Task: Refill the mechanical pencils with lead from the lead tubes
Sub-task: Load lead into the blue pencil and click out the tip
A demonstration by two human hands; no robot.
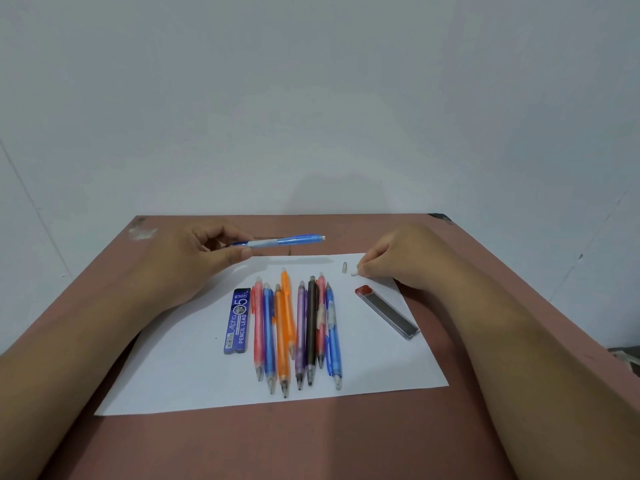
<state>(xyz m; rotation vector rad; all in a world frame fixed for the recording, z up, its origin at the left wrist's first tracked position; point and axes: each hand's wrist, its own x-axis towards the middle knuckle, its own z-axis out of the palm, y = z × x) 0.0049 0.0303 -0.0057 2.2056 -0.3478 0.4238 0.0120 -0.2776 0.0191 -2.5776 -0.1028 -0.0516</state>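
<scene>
The left hand [194,258] gripped a blue pencil [277,241] level above the table [485,341], its white end pointing right; the right hand [391,261] pinched a small white piece [354,274] – likely the eraser – on the paper [173,375], just beside a clear cap [344,267]; the open lead tube [388,311] lay near, the blue tube [238,320] left of the row of pencils [298,330]; the step probably called for a steady barrel and leads fed singly – they snap easily
</scene>
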